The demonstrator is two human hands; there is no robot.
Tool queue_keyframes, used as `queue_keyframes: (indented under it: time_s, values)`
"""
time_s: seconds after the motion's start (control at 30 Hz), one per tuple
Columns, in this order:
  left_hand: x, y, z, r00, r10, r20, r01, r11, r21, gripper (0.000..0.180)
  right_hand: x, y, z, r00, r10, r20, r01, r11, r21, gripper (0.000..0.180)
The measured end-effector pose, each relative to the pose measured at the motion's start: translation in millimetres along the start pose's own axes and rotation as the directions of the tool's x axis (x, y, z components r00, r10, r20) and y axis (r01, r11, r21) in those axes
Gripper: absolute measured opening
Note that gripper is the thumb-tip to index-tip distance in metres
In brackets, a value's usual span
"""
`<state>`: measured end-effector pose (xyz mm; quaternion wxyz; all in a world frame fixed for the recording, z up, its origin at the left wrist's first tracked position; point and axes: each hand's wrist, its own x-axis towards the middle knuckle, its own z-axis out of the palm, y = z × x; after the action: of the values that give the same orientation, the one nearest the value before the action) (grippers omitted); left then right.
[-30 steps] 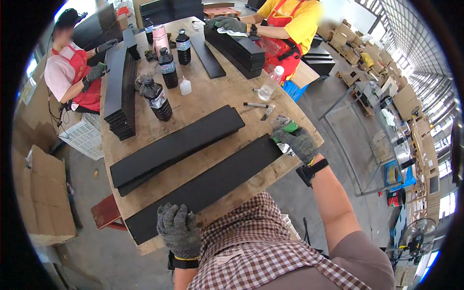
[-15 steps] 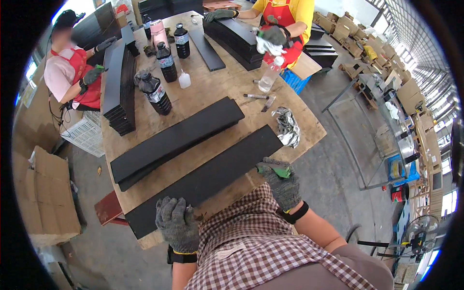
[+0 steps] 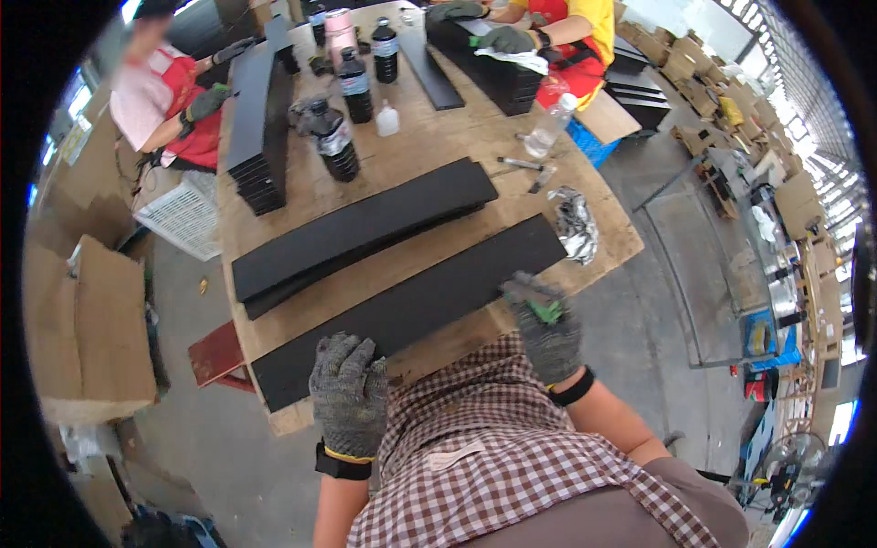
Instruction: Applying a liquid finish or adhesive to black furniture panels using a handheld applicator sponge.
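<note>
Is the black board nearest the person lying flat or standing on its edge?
Flat: the black board shows its broad face upward on the table.

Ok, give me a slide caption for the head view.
Gloved left hand and right hand at the near edge of a long black board on a table.

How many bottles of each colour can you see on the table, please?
Dark bottles: 4
Pink bottle: 1
Small white bottle: 1
Clear bottle: 1
Total: 7
</note>
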<state>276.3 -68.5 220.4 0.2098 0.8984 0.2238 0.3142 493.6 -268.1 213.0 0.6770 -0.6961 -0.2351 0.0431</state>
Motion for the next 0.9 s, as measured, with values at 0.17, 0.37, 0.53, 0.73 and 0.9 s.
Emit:
queue_keyframes:
  time_s: [0.17, 0.37, 0.53, 0.73, 0.9]
  values:
    - [9, -55, -82, 0.993, -0.119, 0.025, 0.106, 0.949, 0.298, 0.035, 6, -25, 18, 0.785, -0.427, 0.449, 0.617, 0.606, -0.502, 0.034]
    - [13, -163, -118, 0.748, -0.620, 0.235, 0.617, 0.781, 0.097, 0.103, -14, -62, 103, 0.503, -0.463, 0.730, 0.800, 0.569, -0.191, 0.045]
    - [34, -171, -111, 0.644, -0.615, 0.455, 0.621, 0.768, 0.158, 0.118, -40, -76, 187, 0.318, -0.495, 0.809, 0.812, 0.582, 0.038, 0.035]
    - [52, -170, -111, 0.606, -0.603, 0.519, 0.527, 0.793, 0.307, 0.128, -79, -61, 262, 0.252, -0.329, 0.910, 0.839, 0.542, -0.036, 0.033]
    - [36, -180, -113, 0.603, -0.607, 0.519, 0.594, 0.775, 0.216, 0.129, -59, -72, 227, 0.224, -0.343, 0.912, 0.894, 0.446, -0.052, 0.034]
